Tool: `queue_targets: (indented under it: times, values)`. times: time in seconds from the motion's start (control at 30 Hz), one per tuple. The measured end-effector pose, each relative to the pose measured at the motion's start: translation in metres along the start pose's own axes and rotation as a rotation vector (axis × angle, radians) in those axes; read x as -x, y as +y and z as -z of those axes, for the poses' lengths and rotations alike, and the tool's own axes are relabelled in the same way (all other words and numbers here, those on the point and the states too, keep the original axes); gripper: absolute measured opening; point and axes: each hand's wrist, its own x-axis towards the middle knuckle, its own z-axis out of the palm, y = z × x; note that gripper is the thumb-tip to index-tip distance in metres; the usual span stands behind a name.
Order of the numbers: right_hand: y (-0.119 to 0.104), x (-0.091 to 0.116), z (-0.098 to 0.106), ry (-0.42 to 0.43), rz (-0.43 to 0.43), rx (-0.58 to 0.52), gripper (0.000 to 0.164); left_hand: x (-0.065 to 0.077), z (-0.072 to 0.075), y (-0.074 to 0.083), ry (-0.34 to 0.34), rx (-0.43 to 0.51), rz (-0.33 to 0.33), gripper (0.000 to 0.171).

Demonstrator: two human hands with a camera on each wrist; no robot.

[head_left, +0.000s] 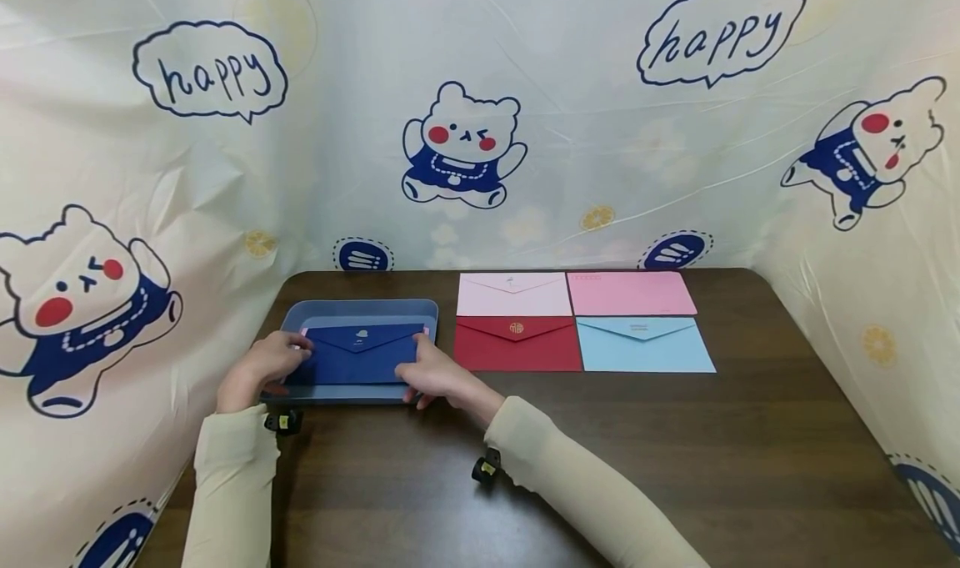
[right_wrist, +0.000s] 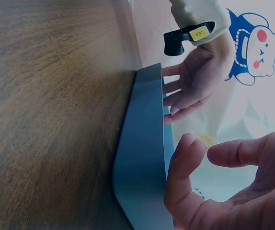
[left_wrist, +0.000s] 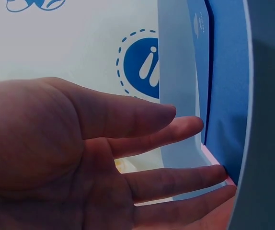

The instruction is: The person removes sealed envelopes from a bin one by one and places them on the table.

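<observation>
A dark blue envelope, its flap bearing a small pale emblem, lies in a blue-grey tray at the left of the table. Slivers of pink show from under both its ends. At the envelope's left end is my left hand; in the left wrist view its fingers reach nearly straight over the tray to the envelope's edge. My right hand lies over the right end, its index finger near the upper right corner. The right wrist view shows a gap between its thumb and bent fingers.
Right of the tray, four envelopes lie in two rows: white and pink behind, red and light blue in front. A brown wooden table carries everything, and a printed curtain hangs behind it.
</observation>
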Motion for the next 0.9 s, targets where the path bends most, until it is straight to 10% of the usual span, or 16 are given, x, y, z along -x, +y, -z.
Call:
queue_targets:
  times: [0.9]
  values:
    - [-0.01,-0.001,0.007,0.076,0.012,-0.185,0.062,-0.002,0.002,-0.002,-0.01,0.045,0.059,0.043]
